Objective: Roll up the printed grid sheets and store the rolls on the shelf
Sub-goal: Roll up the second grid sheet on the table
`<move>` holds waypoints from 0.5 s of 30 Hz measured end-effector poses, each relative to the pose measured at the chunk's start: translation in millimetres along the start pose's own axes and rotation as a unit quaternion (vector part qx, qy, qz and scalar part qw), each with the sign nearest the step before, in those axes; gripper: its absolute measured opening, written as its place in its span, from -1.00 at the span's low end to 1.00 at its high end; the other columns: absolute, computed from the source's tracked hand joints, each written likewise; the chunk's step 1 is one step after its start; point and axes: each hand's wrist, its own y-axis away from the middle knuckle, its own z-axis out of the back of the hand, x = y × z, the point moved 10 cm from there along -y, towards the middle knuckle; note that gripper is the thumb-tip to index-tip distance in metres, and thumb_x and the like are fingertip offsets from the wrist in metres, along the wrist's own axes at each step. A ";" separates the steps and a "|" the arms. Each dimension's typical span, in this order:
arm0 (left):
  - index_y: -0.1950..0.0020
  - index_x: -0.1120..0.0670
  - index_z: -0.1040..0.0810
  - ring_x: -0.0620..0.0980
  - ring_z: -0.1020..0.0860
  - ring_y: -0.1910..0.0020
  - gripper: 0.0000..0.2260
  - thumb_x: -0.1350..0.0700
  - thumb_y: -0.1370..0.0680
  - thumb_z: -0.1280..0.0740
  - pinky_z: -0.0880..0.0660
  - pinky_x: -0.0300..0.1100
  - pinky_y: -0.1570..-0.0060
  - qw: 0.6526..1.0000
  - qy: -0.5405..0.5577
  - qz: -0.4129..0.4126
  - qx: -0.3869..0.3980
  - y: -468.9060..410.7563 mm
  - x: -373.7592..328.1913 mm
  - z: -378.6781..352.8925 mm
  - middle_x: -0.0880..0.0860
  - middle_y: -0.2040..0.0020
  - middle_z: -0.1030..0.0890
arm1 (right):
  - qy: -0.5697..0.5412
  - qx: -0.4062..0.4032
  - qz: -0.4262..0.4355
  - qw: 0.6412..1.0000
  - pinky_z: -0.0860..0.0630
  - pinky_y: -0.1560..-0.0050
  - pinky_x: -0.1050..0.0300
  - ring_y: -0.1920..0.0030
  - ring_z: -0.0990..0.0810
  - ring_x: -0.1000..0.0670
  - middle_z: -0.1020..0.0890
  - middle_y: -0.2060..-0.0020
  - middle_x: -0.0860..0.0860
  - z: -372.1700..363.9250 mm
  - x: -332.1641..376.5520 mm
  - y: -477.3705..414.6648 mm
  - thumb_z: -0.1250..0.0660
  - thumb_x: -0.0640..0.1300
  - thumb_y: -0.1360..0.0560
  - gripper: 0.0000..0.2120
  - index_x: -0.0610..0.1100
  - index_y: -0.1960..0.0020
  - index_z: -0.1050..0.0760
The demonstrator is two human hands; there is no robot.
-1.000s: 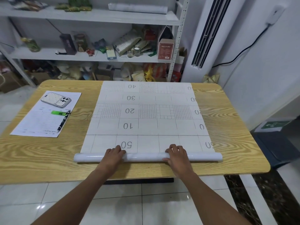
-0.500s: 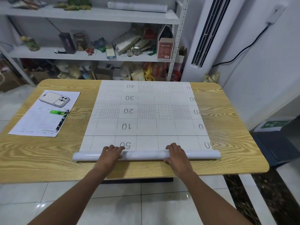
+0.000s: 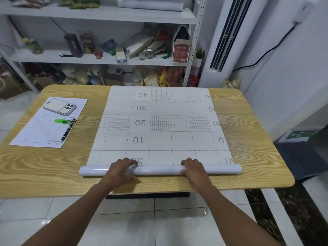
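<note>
A printed grid sheet (image 3: 159, 121) with numbers 10 to 50 lies flat across the wooden table (image 3: 35, 167). Its near end is wound into a glossy white roll (image 3: 158, 169) lying parallel to the table's front edge. My left hand (image 3: 120, 170) wraps over the roll left of centre, fingers curled across the top. My right hand (image 3: 195, 170) grips it right of centre the same way. A finished white roll (image 3: 150, 4) rests on the top board of the white shelf (image 3: 106, 14) behind the table.
On the table's left lies a paper form (image 3: 48, 125) carrying a phone (image 3: 60, 107), a green lighter (image 3: 62, 121) and a pen (image 3: 68, 129). The shelf's lower boards are cluttered with boxes and bags. A white air-conditioner column (image 3: 221, 41) stands right of the shelf.
The roll has turned slightly away from me, covering more of the "50" row. Both hands stay on it, fingers curled further over the top.
</note>
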 end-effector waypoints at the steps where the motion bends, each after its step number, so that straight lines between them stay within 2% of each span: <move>1: -0.16 -0.05 -0.50 -0.06 -0.44 -0.03 -0.49 -0.13 -0.27 -0.51 -0.33 -0.15 -0.02 1.000 0.014 0.003 -0.001 0.4 -0.3 0.5 -0.11 -0.06 -0.50 | 0.005 -0.008 0.003 1.000 -0.43 0.04 0.03 0.10 -0.52 -0.12 -0.57 0.06 -0.04 0.5 -1.3 1.2 -0.39 -0.19 -0.45 -0.80 -0.13 -0.07 -0.51; 3: -0.11 -0.06 -0.53 -0.11 -0.42 0.01 -0.53 -0.10 -0.25 -0.54 -0.34 -0.17 0.00 0.999 0.031 0.010 0.000 0.4 1.5 -0.2 -0.15 0.00 -0.48 | 0.004 -0.013 0.001 1.000 -0.37 -0.07 0.01 0.02 -0.49 -0.13 -0.56 -0.01 -0.05 1.8 -4.2 4.8 -0.27 -0.12 -0.53 -0.81 -0.11 -0.13 -0.50; 5: -0.06 -0.05 -0.56 -0.08 -0.44 0.00 -0.58 -0.03 -0.25 -0.55 -0.39 -0.12 -0.02 0.999 0.035 0.011 -0.001 -1.1 3.5 -2.5 -0.10 0.00 -0.51 | 0.003 -0.004 -0.006 1.000 -0.31 -0.15 0.01 -0.07 -0.44 -0.13 -0.52 -0.11 -0.03 1.4 -7.6 8.2 -0.13 -0.02 -0.58 -0.73 -0.08 -0.19 -0.46; 9: -0.03 -0.04 -0.59 -0.03 -0.46 0.00 -0.65 0.07 -0.27 -0.54 -0.43 -0.06 -0.03 0.999 0.037 0.018 -0.003 -3.5 7.7 -5.0 -0.09 0.04 -0.48 | -0.002 0.033 -0.028 0.999 -0.23 -0.24 0.05 -0.15 -0.36 -0.07 -0.44 -0.20 0.03 2.0 -11.7 11.7 0.05 0.15 -0.52 -0.55 0.00 -0.25 -0.41; 12: -0.06 0.00 -0.58 0.00 -0.47 -0.02 -0.71 0.17 -0.36 -0.47 -0.39 -0.12 -0.02 0.998 0.059 -0.005 -0.007 -3.2 7.2 -3.3 -0.10 0.06 -0.49 | -0.005 0.047 -0.021 0.999 -0.21 -0.25 0.05 -0.15 -0.35 -0.06 -0.42 -0.21 0.03 0.0 -13.1 11.8 -0.11 0.24 -0.50 -0.55 0.03 -0.27 -0.39; 15: -0.15 0.04 -0.54 0.01 -0.46 -0.08 -0.70 0.16 -0.43 -0.41 -0.35 -0.16 -0.04 0.999 0.049 -0.014 -0.007 -3.2 8.7 -3.5 -0.09 0.00 -0.51 | -0.004 0.060 -0.017 0.998 -0.20 -0.28 0.05 -0.17 -0.35 -0.05 -0.42 -0.22 0.03 -3.7 -13.5 13.6 -0.25 0.25 -0.45 -0.48 0.03 -0.33 -0.34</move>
